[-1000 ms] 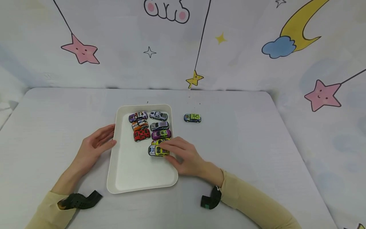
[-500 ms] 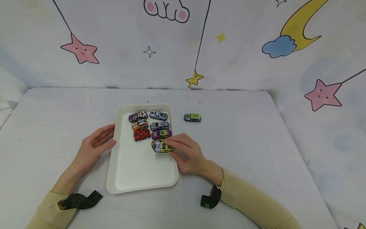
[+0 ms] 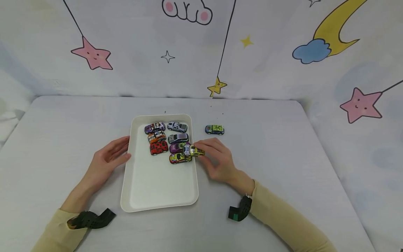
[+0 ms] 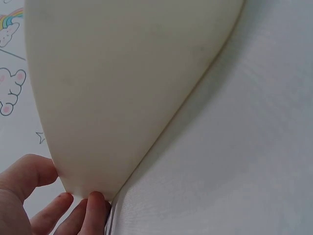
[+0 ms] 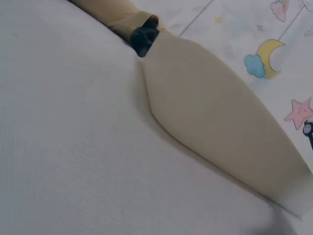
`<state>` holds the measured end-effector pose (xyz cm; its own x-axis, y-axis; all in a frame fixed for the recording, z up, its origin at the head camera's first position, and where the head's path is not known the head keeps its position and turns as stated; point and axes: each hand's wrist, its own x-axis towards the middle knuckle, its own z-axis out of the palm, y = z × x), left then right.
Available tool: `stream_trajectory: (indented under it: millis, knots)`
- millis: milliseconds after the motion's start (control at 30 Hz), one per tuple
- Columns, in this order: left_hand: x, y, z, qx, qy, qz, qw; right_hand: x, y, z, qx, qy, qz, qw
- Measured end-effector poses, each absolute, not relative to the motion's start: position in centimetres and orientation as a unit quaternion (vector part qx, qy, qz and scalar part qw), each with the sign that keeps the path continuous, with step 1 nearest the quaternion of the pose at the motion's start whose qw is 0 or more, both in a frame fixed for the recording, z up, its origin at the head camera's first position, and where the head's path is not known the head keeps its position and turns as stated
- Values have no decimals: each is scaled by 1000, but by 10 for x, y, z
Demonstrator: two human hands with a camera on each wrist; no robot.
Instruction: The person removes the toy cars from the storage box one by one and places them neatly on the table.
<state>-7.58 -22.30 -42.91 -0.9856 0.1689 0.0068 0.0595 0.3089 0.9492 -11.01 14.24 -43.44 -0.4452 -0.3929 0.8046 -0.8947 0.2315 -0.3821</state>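
1. The left hand (image 3: 107, 161) rests on the counter (image 3: 283, 168) against the left rim of the white tray (image 3: 157, 196). Its fingers are straight and relaxed, the grip apart and holding nothing. The left wrist view shows fingertips (image 4: 93, 203) touching the tray's outer wall (image 4: 122, 88) low down.

2. The tray lies flat on the counter between the two hands. Toy cars stand in its far half in two short rows: a purple car (image 3: 154, 127), an orange car (image 3: 156, 137) and a red car (image 3: 158, 148) on the left; a white car (image 3: 177, 126), a grey car (image 3: 178, 138), a purple-and-green car (image 3: 177, 147) and a yellow-and-red car (image 3: 180, 158) on the right.

3. A yellow-and-white toy car (image 3: 193, 151) is at the tray's right rim, raised a little over the purple-and-green and yellow-and-red cars. Its nose points left into the tray and its tail sits in the grip.

4. The right hand (image 3: 218, 161) is just outside the tray's right rim, its grip pinched on the tail end of the yellow-and-white toy car, so that the car juts out leftward from the fingertips. The right wrist view shows only the tray's wall (image 5: 220, 112) and the counter.

5. A green toy car (image 3: 214, 129) stands alone on the counter, beyond the right hand and apart from the tray.
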Motion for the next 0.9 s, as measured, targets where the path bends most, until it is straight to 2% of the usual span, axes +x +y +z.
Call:
stream_trajectory:
  millis: [333,900]
  knots:
    - [-76,-224,-430,66,811,579,47,-125,161,-438,420,-745,425,296]
    - [-78,-226,-433,76,816,571,47,-145,203,-445,390,-793,392,256]
